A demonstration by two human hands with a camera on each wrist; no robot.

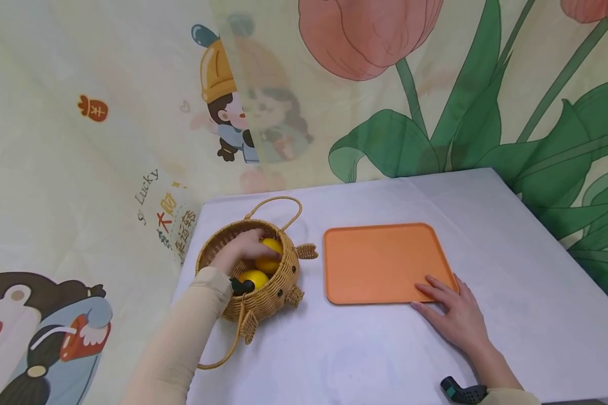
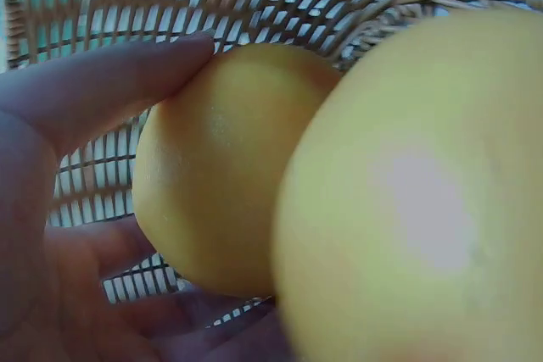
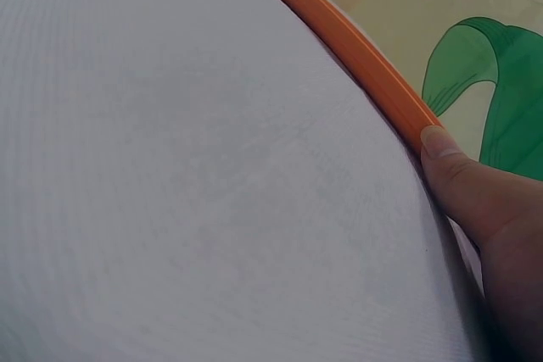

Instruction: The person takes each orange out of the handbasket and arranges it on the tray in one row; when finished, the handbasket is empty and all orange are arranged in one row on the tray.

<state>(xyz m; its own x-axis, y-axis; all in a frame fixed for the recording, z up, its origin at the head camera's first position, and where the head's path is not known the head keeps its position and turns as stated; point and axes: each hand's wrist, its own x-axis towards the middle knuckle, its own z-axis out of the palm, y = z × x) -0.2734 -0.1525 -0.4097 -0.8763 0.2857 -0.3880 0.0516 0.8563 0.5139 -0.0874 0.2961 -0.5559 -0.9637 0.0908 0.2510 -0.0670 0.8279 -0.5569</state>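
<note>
A wicker basket with fish-like eyes and fins holds round yellow fruits. My left hand reaches into it, thumb and fingers curved around a yellow fruit. A second yellow fruit lies nearer me in the basket and looms large in the left wrist view. To the right lies a flat orange tray. The right hand rests at its near right corner, fingers extended over the surface. In the right wrist view, the thumb touches the tray's rim.
A white cloth covers the table. The basket's two thin handles stick out at its far and near sides. Behind and left hangs a patterned curtain with tulips and cartoon figures.
</note>
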